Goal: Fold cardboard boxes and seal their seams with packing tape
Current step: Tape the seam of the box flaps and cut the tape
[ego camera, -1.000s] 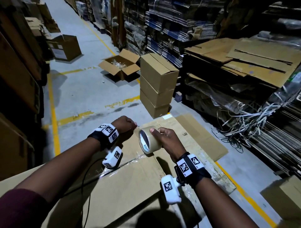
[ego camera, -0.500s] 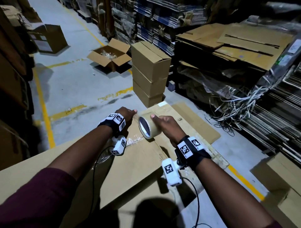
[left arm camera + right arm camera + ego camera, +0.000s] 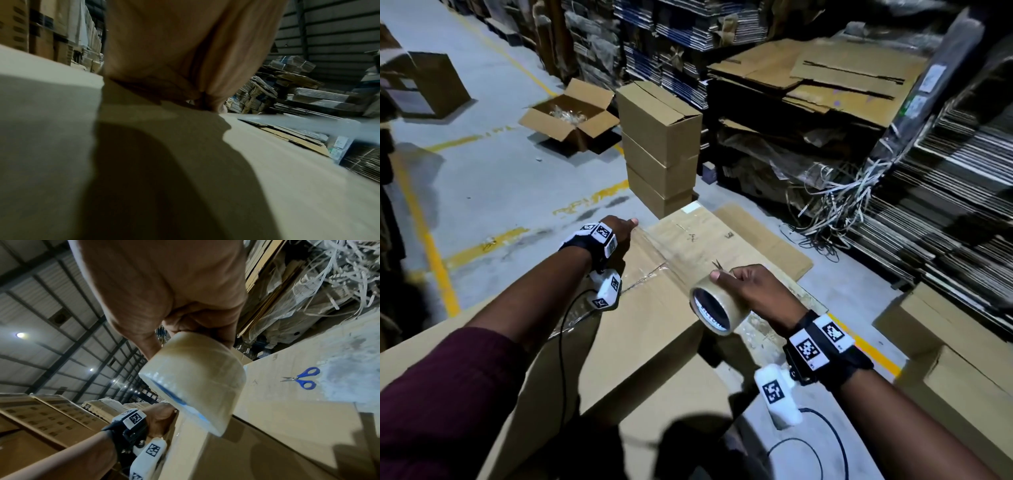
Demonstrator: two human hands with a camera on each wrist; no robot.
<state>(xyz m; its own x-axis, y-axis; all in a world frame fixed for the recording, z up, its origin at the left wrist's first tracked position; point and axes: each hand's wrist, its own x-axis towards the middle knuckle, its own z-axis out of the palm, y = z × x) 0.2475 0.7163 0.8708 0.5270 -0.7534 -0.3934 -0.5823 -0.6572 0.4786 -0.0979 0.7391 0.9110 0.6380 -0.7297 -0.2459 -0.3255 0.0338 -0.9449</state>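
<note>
The box [image 3: 654, 329] lies in front of the person, its long axis running from them away toward the stack [image 3: 659, 144] of three closed cartons beyond its far end. A strip of clear tape [image 3: 650, 260] runs along the top seam in that same direction.

The right hand [image 3: 753, 291] grips the tape roll [image 3: 714, 308] over the box's right edge, thumb and fingers curled round the rim; the roll's open core faces the person. The left hand [image 3: 619, 229] rests at the box's far left corner, on the tape's end. The head view hides its fingers; the left wrist view shows them folded down against the cardboard, and whether they pinch anything cannot be told.

Only the right wrist view shows the blue-handled scissors [image 3: 302, 378] whole, flat on a cardboard sheet [image 3: 308, 356] right of the box; from the head they are mostly behind the right hand.
</note>
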